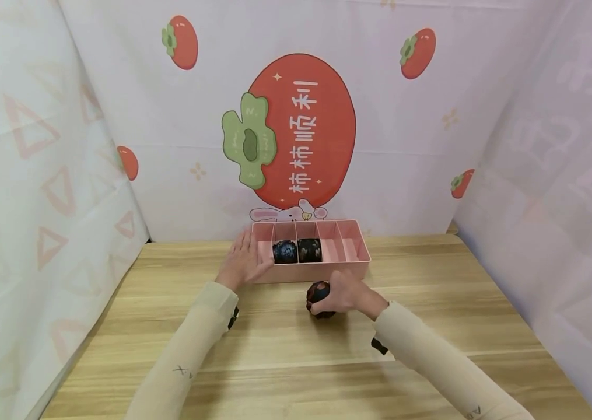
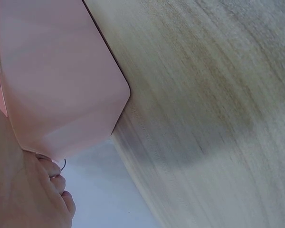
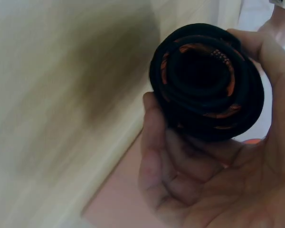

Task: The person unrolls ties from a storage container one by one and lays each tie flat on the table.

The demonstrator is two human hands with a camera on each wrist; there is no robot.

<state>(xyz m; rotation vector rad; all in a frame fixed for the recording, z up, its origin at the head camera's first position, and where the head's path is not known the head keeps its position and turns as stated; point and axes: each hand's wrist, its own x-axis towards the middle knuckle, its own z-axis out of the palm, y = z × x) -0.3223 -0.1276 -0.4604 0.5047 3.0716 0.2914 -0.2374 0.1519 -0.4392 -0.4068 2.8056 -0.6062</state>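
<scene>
A pink divided storage box [image 1: 306,273] stands at the back of the table. Two dark patterned rolled neckties, one bluish [image 1: 285,252] and one with pale motifs [image 1: 309,251], sit in its second and third compartments from the left. My left hand [image 1: 243,261] grips the box's left end, thumb over the rim; in the left wrist view its fingers [image 2: 59,183] bend round the corner. In front of the box, my right hand [image 1: 345,291] holds another rolled necktie [image 3: 204,83], dark with orange motifs. Its spiral end faces the right wrist camera, between thumb and curled fingers.
The wooden table [image 1: 275,361] spreads out in front of the box. A white printed cloth [image 1: 212,198] hangs right behind it, and cloth walls [image 1: 38,175] rise at both sides. The box's first and two right-hand compartments [image 1: 350,248] show bare pink floors.
</scene>
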